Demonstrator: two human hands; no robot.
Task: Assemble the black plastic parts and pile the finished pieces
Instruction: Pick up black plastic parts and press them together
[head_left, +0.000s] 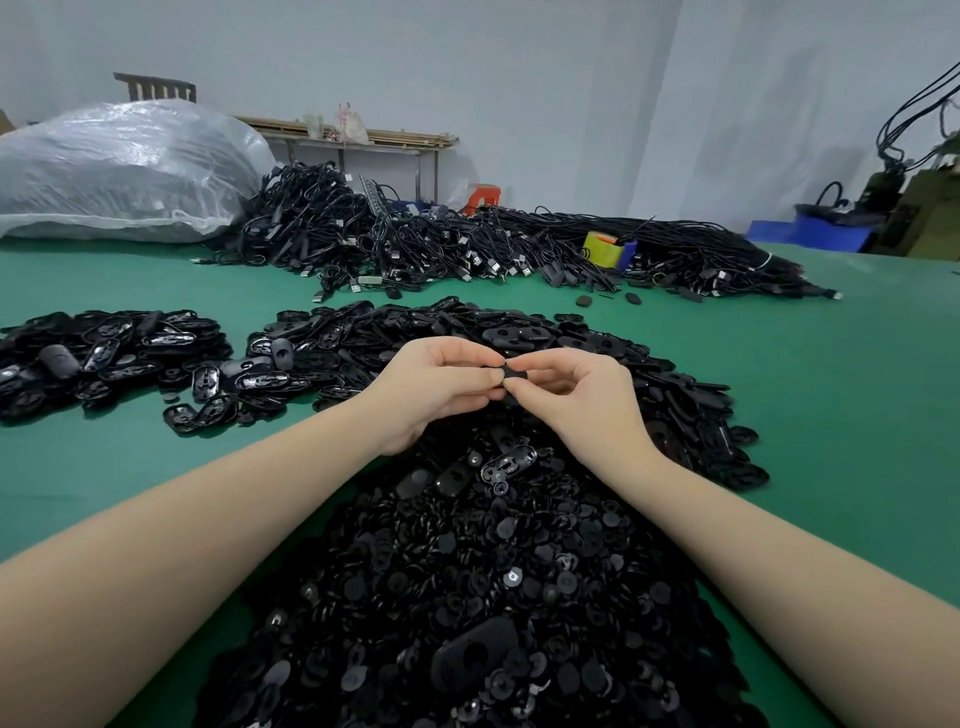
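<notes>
Green matting covers the broad surface (831, 395), with a tangle of black cables (467, 244) heaped at its far side and a bulging clear plastic sack (119, 166) at the far left. Close to the person lies a deep heap of small round black parts (467, 571), and beyond it a spread of oval black shells (597, 353); a separate pile of oval pieces (104, 358), likely the finished ones, sits well apart to the left. Both hands meet above the middle heap: the left hand (436, 384) and the right hand (576, 395) each have their fingers curled in, thumb and forefinger pinching one small black part (513, 375) between them. Most of that part is hidden by the fingertips, so whether it is one piece or two being pressed together cannot be told. The step in hand appears to be the fitting itself. The next move probably calls for a firm squeeze to seat the pieces, then a reach leftward to drop the result on the pile.
</notes>
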